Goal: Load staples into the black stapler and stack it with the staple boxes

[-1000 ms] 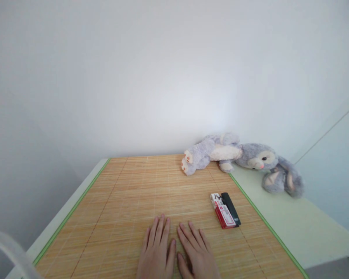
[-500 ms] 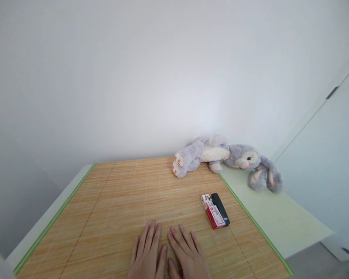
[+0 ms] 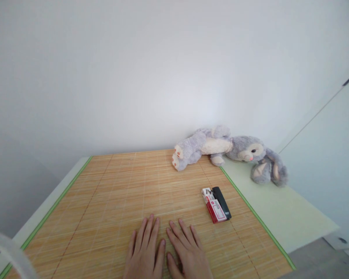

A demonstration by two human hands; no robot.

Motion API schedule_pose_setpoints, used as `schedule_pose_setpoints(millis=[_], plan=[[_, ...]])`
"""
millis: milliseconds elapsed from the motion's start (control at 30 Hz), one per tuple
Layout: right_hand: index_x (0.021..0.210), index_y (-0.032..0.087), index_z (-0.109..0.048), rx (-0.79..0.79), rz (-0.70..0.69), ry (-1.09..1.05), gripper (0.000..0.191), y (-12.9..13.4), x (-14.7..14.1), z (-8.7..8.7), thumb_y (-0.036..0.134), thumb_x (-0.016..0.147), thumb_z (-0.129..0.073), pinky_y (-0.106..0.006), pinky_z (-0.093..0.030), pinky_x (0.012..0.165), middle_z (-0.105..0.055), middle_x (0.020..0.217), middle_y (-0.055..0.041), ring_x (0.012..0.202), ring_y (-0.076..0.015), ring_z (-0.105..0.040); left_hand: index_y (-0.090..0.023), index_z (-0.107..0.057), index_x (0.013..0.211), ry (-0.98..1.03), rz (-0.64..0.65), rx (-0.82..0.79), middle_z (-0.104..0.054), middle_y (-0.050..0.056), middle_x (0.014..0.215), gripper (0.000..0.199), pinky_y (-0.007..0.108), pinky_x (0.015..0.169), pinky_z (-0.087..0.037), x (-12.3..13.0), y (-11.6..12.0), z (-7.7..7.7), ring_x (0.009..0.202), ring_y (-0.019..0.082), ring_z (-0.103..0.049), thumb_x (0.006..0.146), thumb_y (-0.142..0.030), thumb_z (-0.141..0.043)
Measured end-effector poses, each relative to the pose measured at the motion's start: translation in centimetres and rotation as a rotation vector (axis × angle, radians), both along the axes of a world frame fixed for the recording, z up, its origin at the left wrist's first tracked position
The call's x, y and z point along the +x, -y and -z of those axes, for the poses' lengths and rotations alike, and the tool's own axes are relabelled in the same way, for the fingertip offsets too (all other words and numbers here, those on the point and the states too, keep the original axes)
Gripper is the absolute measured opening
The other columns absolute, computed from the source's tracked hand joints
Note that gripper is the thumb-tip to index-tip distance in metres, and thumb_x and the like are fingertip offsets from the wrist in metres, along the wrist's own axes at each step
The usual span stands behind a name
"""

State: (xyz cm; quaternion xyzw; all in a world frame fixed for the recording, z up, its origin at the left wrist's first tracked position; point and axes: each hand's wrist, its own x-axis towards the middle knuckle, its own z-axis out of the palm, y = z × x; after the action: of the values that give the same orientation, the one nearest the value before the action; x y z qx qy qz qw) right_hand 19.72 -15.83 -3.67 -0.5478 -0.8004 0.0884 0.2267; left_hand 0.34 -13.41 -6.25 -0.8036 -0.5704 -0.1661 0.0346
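Note:
My left hand lies flat, palm down, on the bamboo mat, its fingers stretched out and holding nothing. Beside it my right hand rests the same way, with the two thumbs close together. Up and to the right of my right hand sit small red and white boxes, apart from my fingers. A black stapler leans along the right side of these boxes.
A grey plush rabbit lies on its side at the back right against the wall, its ears over the pale tabletop. A blurred white curved object shows at the lower left. A white cabinet stands at the right.
The camera view has shifted slightly, so the mat, rabbit and boxes sit a little higher in the picture. Both hands stay flat on the mat.

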Motion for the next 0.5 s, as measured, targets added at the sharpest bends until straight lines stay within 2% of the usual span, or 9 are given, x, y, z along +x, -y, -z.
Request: schedule_pose_setpoints(millis=[267, 500], plan=[[0.162, 0.035, -0.029, -0.074, -0.033, 0.059, 0.07, 0.4, 0.1, -0.8, 0.025, 0.097, -0.053, -0.065, -0.036, 0.12, -0.03, 0.164, 0.0045, 0.153, -0.0331, -0.03, -0.029, -0.026, 0.162, 0.042, -0.021, -0.031, -0.033, 0.001, 0.168, 0.061, 0.049, 0.124, -0.032, 0.6, 0.8, -2.0, 0.155, 0.022, -0.029, 0.103, -0.036, -0.042], [0.16, 0.037, -0.032, -0.052, -0.018, 0.03, 0.066, 0.5, 0.1, -1.1, 0.027, 0.098, -0.053, -0.063, -0.038, 0.12, -0.032, 0.164, 0.0049, 0.152, -0.0318, -0.033, -0.028, -0.027, 0.162, 0.015, -0.018, -0.039, -0.033, 0.002, 0.168, 0.06, 0.049, 0.124, -0.033, 0.7, 0.8, -2.0, 0.155, 0.022, -0.029, 0.104, -0.036, -0.041]])
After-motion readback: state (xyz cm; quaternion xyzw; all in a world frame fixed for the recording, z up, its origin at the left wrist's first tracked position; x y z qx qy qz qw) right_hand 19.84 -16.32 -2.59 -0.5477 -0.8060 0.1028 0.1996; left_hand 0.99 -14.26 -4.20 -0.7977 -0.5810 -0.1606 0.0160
